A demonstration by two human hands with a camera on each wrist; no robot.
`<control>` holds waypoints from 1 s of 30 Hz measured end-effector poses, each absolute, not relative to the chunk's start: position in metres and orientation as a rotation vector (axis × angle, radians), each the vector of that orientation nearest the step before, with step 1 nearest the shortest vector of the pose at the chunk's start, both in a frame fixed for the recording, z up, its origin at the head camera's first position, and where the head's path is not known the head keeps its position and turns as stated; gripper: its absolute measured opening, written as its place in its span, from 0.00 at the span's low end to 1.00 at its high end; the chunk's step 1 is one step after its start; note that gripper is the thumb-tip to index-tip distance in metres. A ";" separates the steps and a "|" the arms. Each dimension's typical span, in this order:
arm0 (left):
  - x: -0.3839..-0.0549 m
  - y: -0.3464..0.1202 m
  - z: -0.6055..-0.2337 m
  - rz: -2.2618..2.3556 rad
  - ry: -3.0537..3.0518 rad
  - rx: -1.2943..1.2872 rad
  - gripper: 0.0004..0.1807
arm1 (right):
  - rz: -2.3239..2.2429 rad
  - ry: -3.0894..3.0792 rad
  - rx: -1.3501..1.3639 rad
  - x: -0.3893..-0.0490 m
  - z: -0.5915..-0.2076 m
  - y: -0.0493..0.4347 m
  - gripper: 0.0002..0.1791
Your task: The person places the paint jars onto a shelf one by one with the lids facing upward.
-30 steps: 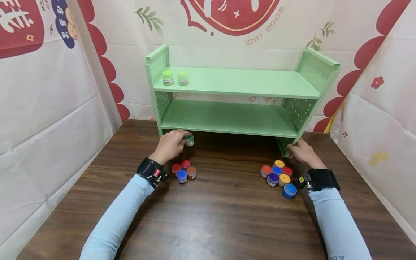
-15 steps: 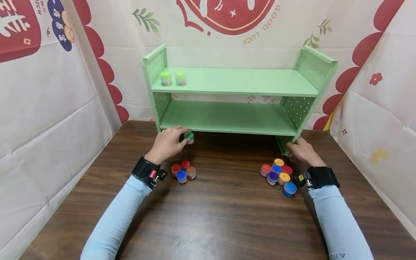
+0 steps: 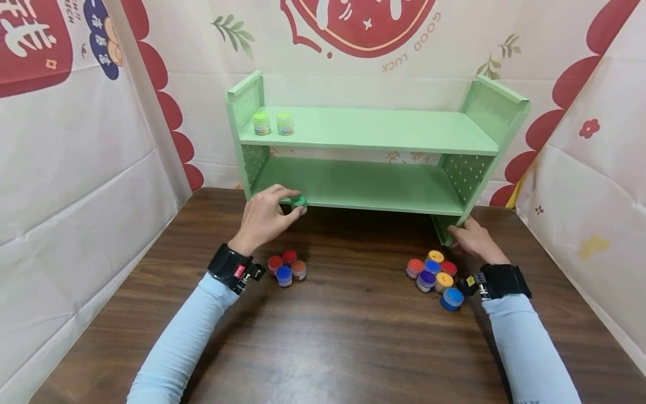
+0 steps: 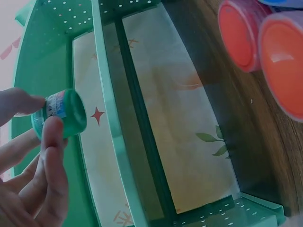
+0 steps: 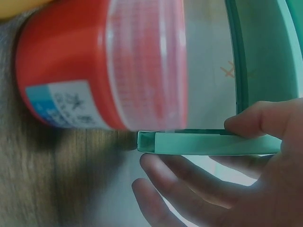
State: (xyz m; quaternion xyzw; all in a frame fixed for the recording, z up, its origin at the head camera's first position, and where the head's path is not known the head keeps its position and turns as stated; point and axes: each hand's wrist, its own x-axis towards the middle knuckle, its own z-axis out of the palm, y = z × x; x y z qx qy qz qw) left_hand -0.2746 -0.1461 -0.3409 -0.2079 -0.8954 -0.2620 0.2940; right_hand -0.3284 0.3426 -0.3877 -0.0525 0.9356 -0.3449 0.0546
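My left hand [image 3: 262, 220] pinches a small green paint jar [image 3: 299, 202] between thumb and fingers, at the front edge of the lower board of a light green two-tier shelf [image 3: 368, 126]. In the left wrist view the green jar [image 4: 73, 111] lies tilted in the fingertips, its label partly covered. My right hand [image 3: 474, 241] grips the foot of the shelf's right side panel. The right wrist view has the thumb on one face of that panel [image 5: 213, 144] and fingers on the other. Two jars with lime lids, one a lime-lidded jar [image 3: 261, 124], stand at the upper board's left end.
Left on the brown table [image 3: 323, 342], several jars cluster, among them a blue jar [image 3: 284, 276] and a brown-orange jar [image 3: 299, 270]. Before the right hand stand several more, including a red jar [image 3: 415, 268] and a blue jar [image 3: 451, 299]. Patterned cloth [image 3: 353, 84] hangs behind and beside.
My left hand has raised the green jar from below the lower board to the level of its front edge. The right hand stays on the side panel.
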 end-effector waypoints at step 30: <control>-0.298 -0.136 -0.246 -0.798 -2.011 -0.582 0.14 | -1.043 2.845 -0.123 -0.327 -0.388 0.343 0.32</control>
